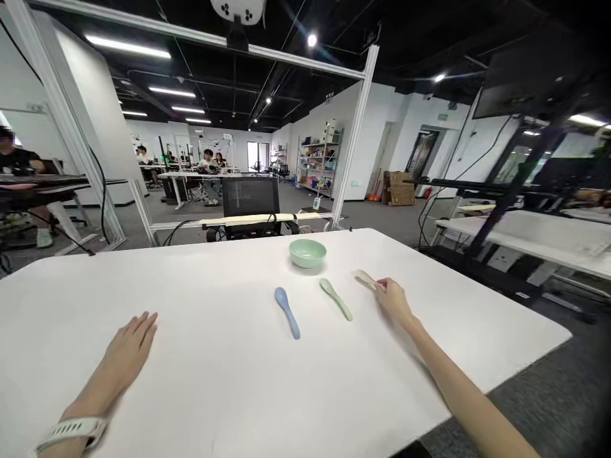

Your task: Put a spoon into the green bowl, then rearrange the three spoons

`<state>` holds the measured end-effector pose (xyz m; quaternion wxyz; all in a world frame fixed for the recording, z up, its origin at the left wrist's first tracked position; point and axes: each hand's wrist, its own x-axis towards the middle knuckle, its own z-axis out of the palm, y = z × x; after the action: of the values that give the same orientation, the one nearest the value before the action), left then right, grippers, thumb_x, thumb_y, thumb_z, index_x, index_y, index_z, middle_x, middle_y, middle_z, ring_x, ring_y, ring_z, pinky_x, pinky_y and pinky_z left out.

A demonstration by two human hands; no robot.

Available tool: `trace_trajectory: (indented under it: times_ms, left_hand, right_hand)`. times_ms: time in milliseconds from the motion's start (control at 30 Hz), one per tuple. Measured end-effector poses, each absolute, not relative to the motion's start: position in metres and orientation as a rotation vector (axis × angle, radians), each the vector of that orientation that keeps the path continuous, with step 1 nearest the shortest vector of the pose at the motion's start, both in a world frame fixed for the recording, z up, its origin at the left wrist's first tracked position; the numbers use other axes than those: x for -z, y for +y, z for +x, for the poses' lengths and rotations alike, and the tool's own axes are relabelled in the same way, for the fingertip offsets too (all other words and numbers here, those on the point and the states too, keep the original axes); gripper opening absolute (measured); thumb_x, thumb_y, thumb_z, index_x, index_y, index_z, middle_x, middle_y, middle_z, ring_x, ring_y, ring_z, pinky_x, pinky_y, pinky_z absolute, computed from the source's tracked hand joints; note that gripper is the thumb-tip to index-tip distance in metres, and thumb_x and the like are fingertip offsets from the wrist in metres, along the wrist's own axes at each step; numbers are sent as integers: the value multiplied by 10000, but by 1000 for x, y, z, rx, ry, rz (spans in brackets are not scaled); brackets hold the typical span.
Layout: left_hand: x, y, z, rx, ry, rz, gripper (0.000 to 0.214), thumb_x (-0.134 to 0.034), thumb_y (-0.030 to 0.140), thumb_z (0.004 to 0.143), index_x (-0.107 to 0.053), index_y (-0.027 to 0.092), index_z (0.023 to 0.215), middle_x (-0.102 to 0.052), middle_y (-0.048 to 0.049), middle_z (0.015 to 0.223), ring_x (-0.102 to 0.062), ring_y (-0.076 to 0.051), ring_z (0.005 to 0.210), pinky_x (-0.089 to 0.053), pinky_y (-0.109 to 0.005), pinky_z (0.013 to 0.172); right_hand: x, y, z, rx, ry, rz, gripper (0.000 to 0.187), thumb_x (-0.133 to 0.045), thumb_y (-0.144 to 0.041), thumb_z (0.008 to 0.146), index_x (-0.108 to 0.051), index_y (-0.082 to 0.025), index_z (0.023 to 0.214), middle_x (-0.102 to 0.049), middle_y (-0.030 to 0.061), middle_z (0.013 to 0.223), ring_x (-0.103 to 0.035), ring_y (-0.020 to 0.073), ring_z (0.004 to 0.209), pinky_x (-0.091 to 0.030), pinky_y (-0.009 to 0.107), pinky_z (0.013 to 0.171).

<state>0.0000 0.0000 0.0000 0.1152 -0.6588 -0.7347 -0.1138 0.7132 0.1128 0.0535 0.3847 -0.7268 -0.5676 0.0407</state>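
Your right hand [394, 300] pinches a beige spoon [365, 278] on the table [214, 299], while your left hand [128, 350] lies flat and open. A blue spoon [287, 312] and a green spoon [336, 299] sit between your hands, below a green bowl [308, 253]. Wide open room lies left, toward the table's left side.

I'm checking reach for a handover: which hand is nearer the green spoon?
Right. The right hand is just right of the green spoon, its fingers at a beige spoon. The left hand rests on the table, far to the spoon's left.
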Motion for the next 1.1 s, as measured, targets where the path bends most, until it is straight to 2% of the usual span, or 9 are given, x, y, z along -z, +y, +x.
trace_trajectory:
  times_ms: [133, 300, 600, 767, 933, 1100]
  left_hand:
    - [-4, -2, -1, 386, -2141, -1949, 700, -236, 381, 988, -686, 62, 1420, -651, -226, 1554, -579, -384, 1491, -483, -566, 1231]
    - [-9, -3, 5, 428, -2226, -1925, 705, -264, 408, 992, -648, 49, 1462, -606, -252, 1590, -551, -409, 1510, -445, -591, 1259]
    - [-18, -5, 15, 444, -2272, -1924, 698, -264, 399, 992, -642, 58, 1469, -583, -242, 1614, -521, -404, 1536, -423, -592, 1276]
    - [-19, -5, 17, 434, -2280, -1916, 684, -277, 392, 992, -639, 73, 1477, -588, -230, 1614, -524, -402, 1533, -432, -588, 1270]
    - [-19, -6, 17, 415, -2298, -1931, 735, -227, 403, 999, -606, 17, 1497, -560, -256, 1630, -498, -416, 1550, -402, -590, 1287]
    - [-18, -5, 15, 471, -2266, -1926, 675, -286, 392, 982, -662, 70, 1441, -601, -246, 1597, -533, -415, 1523, -434, -605, 1264]
  right_hand:
    - [-50, 112, 713, -126, -1398, -1906, 174, -573, -254, 937, -705, -141, 940, -781, 174, 1015, -698, 293, 969, -501, 371, 903]
    - [-42, 116, 708, -101, -1381, -1943, 228, -627, -367, 967, -703, -160, 909, -777, 187, 986, -681, 293, 898, -493, 369, 810]
    - [-35, 126, 719, 22, -1470, -1968, 232, -553, -265, 974, -723, -108, 958, -760, 252, 1074, -669, 308, 941, -491, 381, 842]
    - [-33, 129, 721, 24, -1475, -1927, 325, -576, -398, 985, -727, -121, 912, -759, 212, 986, -669, 287, 886, -495, 376, 825]
    - [-30, 131, 722, 24, -1455, -1898, 366, -602, -459, 958, -732, -120, 916, -748, 196, 939, -665, 285, 858, -499, 380, 821]
    - [-30, 132, 724, -12, -1418, -1861, 419, -612, -529, 935, -721, -131, 862, -716, 169, 897, -625, 264, 825, -502, 379, 810]
